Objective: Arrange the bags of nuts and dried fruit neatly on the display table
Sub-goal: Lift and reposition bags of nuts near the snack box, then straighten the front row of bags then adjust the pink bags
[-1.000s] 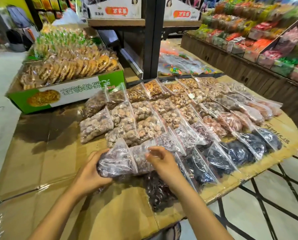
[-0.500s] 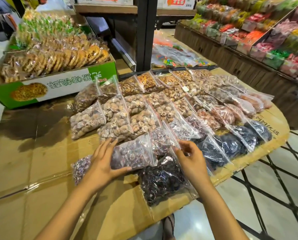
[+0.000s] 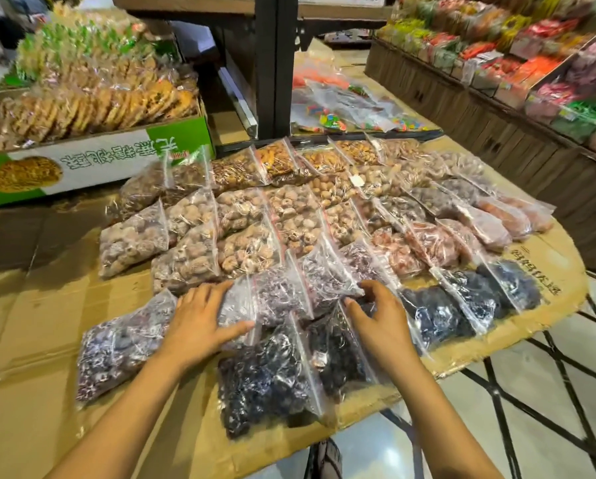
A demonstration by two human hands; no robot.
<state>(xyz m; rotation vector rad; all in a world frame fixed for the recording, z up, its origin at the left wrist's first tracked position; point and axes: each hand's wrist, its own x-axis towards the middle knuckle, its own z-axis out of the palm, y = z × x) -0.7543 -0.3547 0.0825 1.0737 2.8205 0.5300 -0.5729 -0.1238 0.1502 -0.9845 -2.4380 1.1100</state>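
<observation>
Desk: round top covered in flattened brown cardboard point(image 3: 40, 305), bare on the near left
Bags of nuts and dried fruit: clear zip bags in overlapping slanted rows across the middle and right of the desk; tan and golden contents at the far rows, pale brown in the middle, pink on the right, dark purple to black nearest the edge
Left hand point(image 3: 199, 323): palm down, fingers spread and open, resting flat on a purple-brown bag point(image 3: 272, 299); thumb lies along that bag's near edge; nothing gripped
Right hand point(image 3: 381, 318): fingers curled loosely, partly open, fingertips touching the seam where a greyish-purple bag point(image 3: 327, 271) overlaps a black-fruit bag point(image 3: 338, 354); whether anything is pinched cannot be told
Loose bag at left point(image 3: 116, 347): purple contents, lying apart from the rows, just beside the left wrist
Nearest bag point(image 3: 265, 378): black contents, lying between the two forearms, close to the desk edge
Green and white carton point(image 3: 82, 164): far left of the desk, filled with wrapped biscuits
Shelving point(image 3: 497, 81): right background, stacked with colourful packets, blurred
</observation>
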